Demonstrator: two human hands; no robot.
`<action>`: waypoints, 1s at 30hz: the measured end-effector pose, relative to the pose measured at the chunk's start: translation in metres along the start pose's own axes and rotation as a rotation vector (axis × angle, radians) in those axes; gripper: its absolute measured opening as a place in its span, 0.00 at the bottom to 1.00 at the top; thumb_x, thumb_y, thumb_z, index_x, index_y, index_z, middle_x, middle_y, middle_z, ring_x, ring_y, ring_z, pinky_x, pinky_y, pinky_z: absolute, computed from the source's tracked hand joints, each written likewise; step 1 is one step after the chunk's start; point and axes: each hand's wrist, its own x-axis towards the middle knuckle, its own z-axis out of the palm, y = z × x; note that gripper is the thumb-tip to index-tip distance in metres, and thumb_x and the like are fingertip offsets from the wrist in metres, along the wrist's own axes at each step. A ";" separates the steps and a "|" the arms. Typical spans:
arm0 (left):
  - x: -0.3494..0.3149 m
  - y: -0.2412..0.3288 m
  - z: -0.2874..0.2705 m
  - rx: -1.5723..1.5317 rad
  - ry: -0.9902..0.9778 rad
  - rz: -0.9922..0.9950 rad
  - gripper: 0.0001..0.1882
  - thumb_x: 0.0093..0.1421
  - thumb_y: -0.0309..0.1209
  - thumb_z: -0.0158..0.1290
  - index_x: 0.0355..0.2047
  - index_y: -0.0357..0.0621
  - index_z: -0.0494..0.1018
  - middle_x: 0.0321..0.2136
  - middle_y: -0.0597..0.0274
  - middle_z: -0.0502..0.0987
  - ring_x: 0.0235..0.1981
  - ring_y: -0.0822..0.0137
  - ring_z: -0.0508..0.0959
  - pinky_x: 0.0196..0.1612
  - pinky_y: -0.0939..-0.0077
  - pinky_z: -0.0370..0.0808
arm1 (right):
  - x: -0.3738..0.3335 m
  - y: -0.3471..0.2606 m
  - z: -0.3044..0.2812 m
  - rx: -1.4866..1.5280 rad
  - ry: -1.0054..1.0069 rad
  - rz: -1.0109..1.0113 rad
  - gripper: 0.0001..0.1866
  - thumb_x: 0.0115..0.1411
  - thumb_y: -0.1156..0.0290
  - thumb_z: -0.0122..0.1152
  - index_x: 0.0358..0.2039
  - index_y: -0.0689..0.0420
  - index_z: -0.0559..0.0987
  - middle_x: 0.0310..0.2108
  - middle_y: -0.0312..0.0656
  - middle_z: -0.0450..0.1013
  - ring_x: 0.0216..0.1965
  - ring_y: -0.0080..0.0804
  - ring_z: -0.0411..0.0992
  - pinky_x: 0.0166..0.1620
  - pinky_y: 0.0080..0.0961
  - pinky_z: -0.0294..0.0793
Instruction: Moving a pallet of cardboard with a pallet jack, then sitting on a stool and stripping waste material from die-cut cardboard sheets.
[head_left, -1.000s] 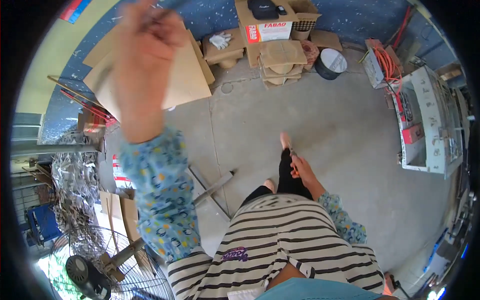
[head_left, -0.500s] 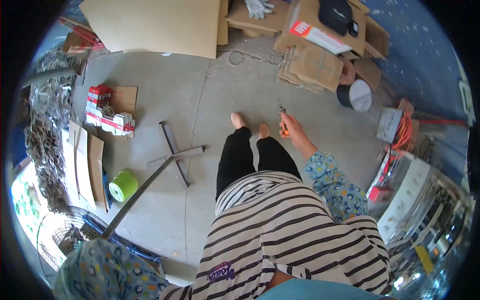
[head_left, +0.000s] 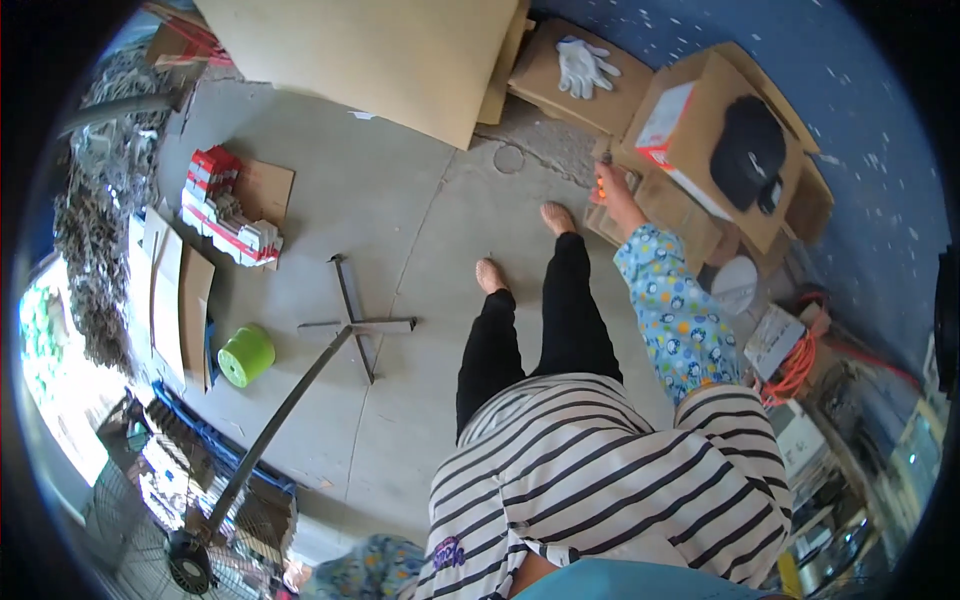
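My right hand [head_left: 622, 202] is closed around an orange-handled tool [head_left: 601, 188] with a dark metal end pointing away from me. Its exact kind is hard to make out. The hand is stretched forward above a tied stack of flat brown cardboard [head_left: 675, 210]. Just beyond and to the right stands an open cardboard carton [head_left: 690, 120] with a black cap [head_left: 748, 150] lying on it. At the lower edge my left arm shows as a blurred patterned sleeve [head_left: 370, 568]. A small skin-coloured patch beside it may be my left hand; its fingers cannot be made out.
White work gloves [head_left: 585, 68] lie on a flat carton. A large cardboard sheet [head_left: 370, 60] covers the far left. Left on the floor are red-white boxes [head_left: 225, 205], a green bucket [head_left: 246, 355] and a fan stand with a crossed base [head_left: 350, 325]. Orange cable [head_left: 795, 365] hangs at right.
I have stepped forward and to the right, toward the cartons. My right hand has moved with the tool from over bare floor to above the cardboard stack. My left sleeve has shifted right.
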 end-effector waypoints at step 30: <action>-0.479 0.220 -0.181 0.027 0.728 0.190 0.14 0.55 0.34 0.46 0.39 0.36 0.66 0.23 0.64 0.62 0.29 0.66 0.61 0.37 0.67 0.57 | 0.074 0.113 -0.157 -1.248 -0.501 0.268 0.23 0.61 0.49 0.46 0.42 0.57 0.71 0.36 0.37 0.67 0.33 0.31 0.69 0.34 0.29 0.70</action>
